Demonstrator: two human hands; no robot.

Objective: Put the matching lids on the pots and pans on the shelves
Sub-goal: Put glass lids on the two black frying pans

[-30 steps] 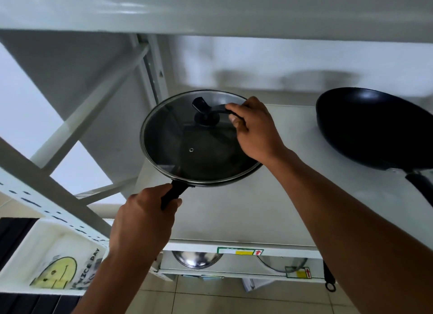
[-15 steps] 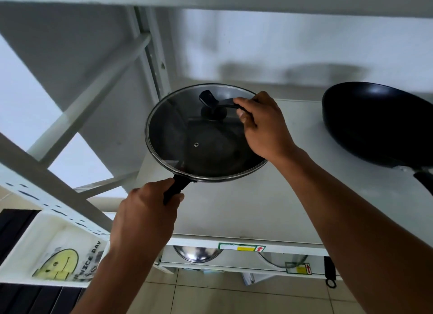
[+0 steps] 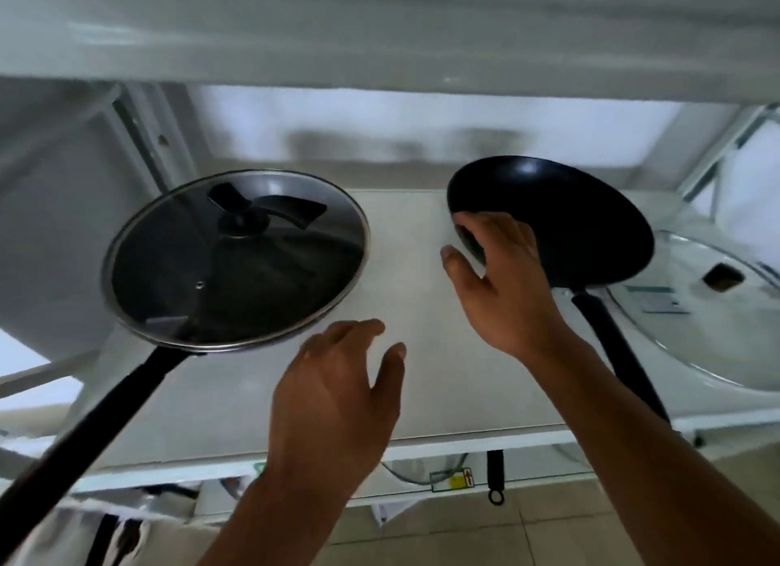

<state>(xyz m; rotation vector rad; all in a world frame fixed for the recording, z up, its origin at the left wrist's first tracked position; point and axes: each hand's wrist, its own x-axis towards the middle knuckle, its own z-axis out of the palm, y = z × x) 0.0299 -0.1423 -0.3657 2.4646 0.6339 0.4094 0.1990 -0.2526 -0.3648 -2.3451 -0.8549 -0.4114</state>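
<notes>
A black frying pan with a long handle (image 3: 97,417) rests on the left of the white shelf (image 3: 426,392), and a glass lid (image 3: 236,265) with a black knob sits on it. My left hand (image 3: 337,396) hovers over the shelf's front middle, fingers apart and empty. On the right lies an uncovered black pan (image 3: 578,223), handle pointing toward me. My right hand (image 3: 502,278) is at its left rim, fingers resting against the edge, thumb spread away. A clear glass lid (image 3: 713,329) lies flat behind that pan, at the far right.
The upper shelf board (image 3: 380,37) hangs low over the pans. White uprights and braces stand at the left (image 3: 139,130) and right (image 3: 726,143). A lower shelf (image 3: 451,479) with a hanging black handle shows beneath the front edge, above a tiled floor.
Both hands have let go of the covered pan, which now rests on the shelf. The right hand moved right to the bare pan's rim; the view shifted right, revealing the clear lid.
</notes>
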